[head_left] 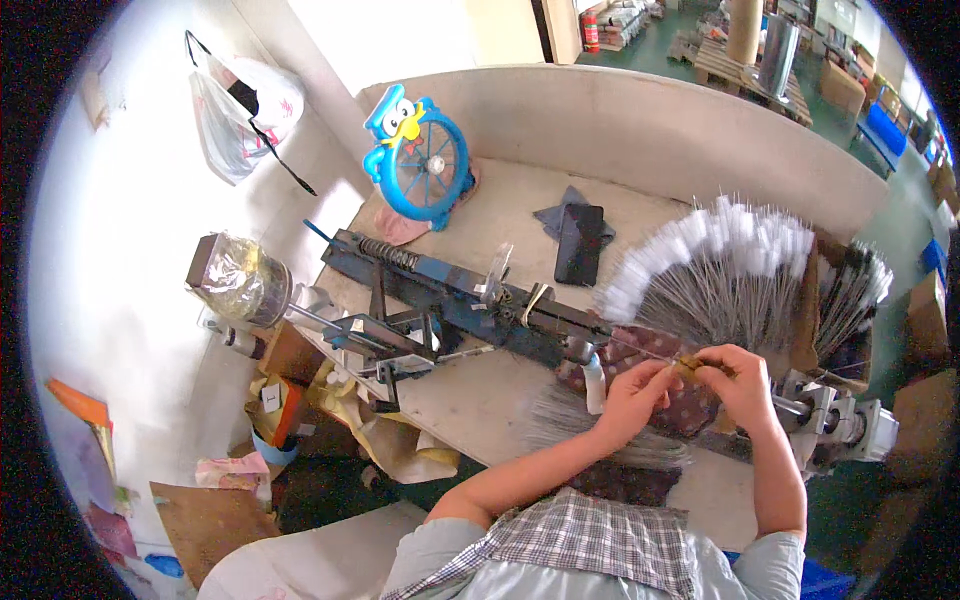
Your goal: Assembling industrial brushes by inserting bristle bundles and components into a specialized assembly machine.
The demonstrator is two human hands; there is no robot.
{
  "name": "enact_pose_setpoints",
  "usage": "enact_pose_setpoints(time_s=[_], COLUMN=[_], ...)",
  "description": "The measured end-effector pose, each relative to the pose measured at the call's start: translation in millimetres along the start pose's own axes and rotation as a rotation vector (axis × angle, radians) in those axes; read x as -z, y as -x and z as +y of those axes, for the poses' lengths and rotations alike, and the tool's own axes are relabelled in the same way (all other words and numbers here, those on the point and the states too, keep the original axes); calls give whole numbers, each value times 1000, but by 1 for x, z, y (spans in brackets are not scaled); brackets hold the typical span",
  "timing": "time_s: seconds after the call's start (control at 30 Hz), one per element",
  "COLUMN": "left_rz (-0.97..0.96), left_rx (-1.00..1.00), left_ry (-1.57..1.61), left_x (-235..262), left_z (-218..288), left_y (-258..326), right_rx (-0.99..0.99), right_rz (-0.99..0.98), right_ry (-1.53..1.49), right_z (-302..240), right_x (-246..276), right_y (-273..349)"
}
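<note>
Both my hands meet over the right part of the bench, in front of the machine. My left hand is closed in a pinch at a small yellowish-brown piece. From the other side, my right hand has its fingers closed on that same piece. A thin wire runs from the long dark metal machine toward my fingertips. Beneath my hands lies a dark red dotted cloth. A bundle of thin straight wires rests by my left forearm. The fingers hide much of the held piece.
Many white-bristled wire brushes fan out beyond my hands, beside a cardboard box with more. A black phone lies on a grey cloth. A blue duck-shaped fan stands behind the machine. A metal motor unit sits at the right.
</note>
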State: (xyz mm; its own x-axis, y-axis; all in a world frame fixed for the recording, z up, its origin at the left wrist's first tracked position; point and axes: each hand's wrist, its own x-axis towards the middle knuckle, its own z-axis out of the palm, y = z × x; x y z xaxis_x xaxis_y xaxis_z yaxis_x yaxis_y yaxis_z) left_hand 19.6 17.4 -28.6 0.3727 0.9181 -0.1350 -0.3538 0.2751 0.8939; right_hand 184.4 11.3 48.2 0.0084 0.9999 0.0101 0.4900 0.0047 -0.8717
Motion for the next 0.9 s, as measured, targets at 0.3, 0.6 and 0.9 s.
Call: enact_pose_setpoints(time_s=[0.3, 0.6, 0.9], left_rz=[262, 331, 244], left_rx=[27, 103, 110], left_ry=[90, 265, 154], left_x=[4, 14, 17], left_z=[11, 30, 36], left_y=[-2, 6, 9], right_rx=[414, 515, 269], right_rz=[35, 86, -31], right_ry=[337, 544, 278], right_z=[-7, -15, -23], right_x=[9, -57, -45], right_y=[2, -42, -36])
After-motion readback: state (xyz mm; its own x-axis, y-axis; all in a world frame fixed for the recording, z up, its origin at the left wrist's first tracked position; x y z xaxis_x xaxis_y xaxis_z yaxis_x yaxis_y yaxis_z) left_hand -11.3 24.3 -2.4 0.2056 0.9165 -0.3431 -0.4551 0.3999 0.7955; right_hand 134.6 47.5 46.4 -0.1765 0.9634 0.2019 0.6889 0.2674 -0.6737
